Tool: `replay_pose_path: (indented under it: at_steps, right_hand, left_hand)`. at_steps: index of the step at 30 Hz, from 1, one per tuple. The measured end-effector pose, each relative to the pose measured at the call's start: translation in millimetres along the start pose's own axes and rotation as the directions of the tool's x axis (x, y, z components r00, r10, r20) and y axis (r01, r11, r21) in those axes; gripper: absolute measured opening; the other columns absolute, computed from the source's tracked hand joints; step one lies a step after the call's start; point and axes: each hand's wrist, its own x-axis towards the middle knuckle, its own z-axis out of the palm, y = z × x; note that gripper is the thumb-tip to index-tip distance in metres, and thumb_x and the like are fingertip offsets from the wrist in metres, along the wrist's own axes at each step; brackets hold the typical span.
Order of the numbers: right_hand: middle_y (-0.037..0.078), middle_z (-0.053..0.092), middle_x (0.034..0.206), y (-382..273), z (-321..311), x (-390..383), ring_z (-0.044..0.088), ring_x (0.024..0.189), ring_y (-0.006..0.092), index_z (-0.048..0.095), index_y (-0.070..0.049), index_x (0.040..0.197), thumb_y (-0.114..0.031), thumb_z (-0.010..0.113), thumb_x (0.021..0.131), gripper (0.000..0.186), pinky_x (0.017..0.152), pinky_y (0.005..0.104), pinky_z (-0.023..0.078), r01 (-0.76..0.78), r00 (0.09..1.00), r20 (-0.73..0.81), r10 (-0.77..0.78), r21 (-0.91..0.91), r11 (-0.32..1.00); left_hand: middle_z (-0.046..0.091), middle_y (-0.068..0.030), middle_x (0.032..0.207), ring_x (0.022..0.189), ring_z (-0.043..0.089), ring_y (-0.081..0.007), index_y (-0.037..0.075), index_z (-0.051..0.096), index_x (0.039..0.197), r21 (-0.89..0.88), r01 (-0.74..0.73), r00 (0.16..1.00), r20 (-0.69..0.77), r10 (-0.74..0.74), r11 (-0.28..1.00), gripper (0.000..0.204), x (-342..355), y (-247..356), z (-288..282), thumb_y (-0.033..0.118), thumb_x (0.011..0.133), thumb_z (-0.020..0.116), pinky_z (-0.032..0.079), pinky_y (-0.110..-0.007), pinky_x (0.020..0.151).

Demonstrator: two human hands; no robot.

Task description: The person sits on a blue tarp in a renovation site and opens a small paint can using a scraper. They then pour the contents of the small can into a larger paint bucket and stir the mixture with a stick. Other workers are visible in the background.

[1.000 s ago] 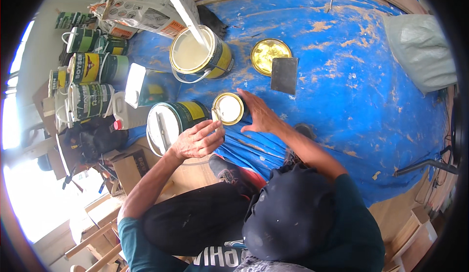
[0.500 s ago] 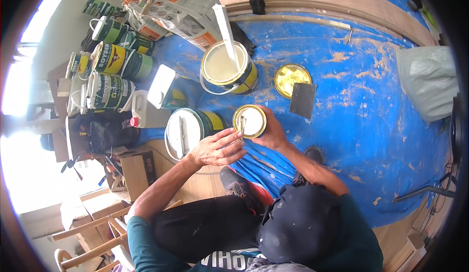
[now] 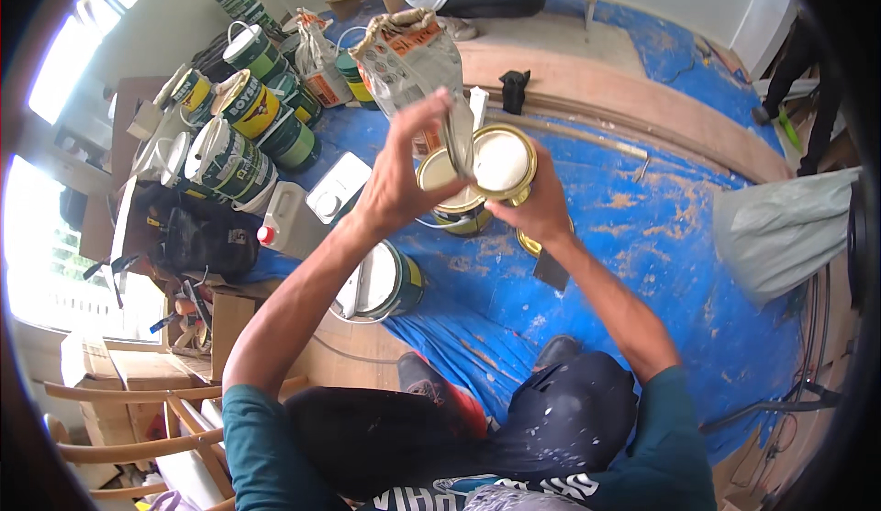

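Okay, so the small tin (image 3: 503,161) is up off the blue sheet (image 3: 596,263), in front of the bigger pail (image 3: 463,223) from here. Right hand (image 3: 543,197) is wrapped round its side, thumb near the rim, far fingers hidden. Left hand (image 3: 396,179) has fingers up and thumb below, a thin blurry piece (image 3: 460,144) between, maybe a lid; can't tell if it's pinched. Looks like the sorting-out-the-tin's-top step to me. Next move probably wants a level tin and that piece clear of the rim.
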Motion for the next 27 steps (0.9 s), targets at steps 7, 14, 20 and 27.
replay_pose_path:
  at_steps: [7,14,20,27]
  right_hand:
    - [0.019,0.053,0.138,-8.9,-9.4,71.6,0.055,0.13,0.0386,0.04,-0.006,0.146,-0.02,0.093,0.062,0.101,0.108,0.0464,0.049,0.136,0.986,0.124,-0.109,-0.243,0.96]
    - [0.019,0.052,0.138,-13.5,2.6,84.5,0.055,0.128,0.04,0.038,-0.007,0.15,-0.023,0.093,0.058,0.107,0.107,0.0484,0.049,0.093,0.961,0.271,0.046,-0.478,0.874]
    - [0.013,0.053,0.14,-14.1,11.9,72.7,0.051,0.128,0.0394,0.045,-0.015,0.149,-0.013,0.085,0.057,0.101,0.104,0.0555,0.047,0.281,0.909,0.413,0.053,-0.702,0.655]
    - [0.008,0.053,0.139,-5.3,23.4,67.0,0.048,0.13,0.0323,0.048,-0.019,0.15,-0.003,0.085,0.053,0.105,0.104,0.0539,0.04,0.499,0.832,0.554,-0.032,-0.722,0.48]
  left_hand:
    - [0.054,-0.026,0.143,0.134,0.056,-0.0333,-0.007,0.043,0.14,-0.285,0.581,0.793,-0.011,-0.609,0.762,0.096,35.9,-59.1,-12.1,0.034,0.073,0.096,0.053,-0.042,0.105]
    - [0.07,-0.0209,0.108,0.096,0.07,-0.0213,-0.014,0.061,0.123,-0.501,0.728,0.489,-0.098,-0.867,0.468,0.085,-5.4,-107.4,19.0,0.053,0.077,0.088,0.058,-0.034,0.081]
    - [0.061,-0.0035,0.071,0.057,0.056,-0.0103,-0.009,0.069,0.107,-0.514,0.824,0.279,0.0,-0.96,0.239,0.072,-67.1,-162.5,61.3,0.054,0.078,0.087,0.047,-0.028,0.051]
    - [0.071,-0.0152,0.087,0.078,0.068,-0.0221,-0.009,0.075,0.096,-0.406,0.908,0.157,0.105,-0.982,0.101,0.077,-93.1,-150.8,61.2,0.064,0.073,0.081,0.054,-0.035,0.074]
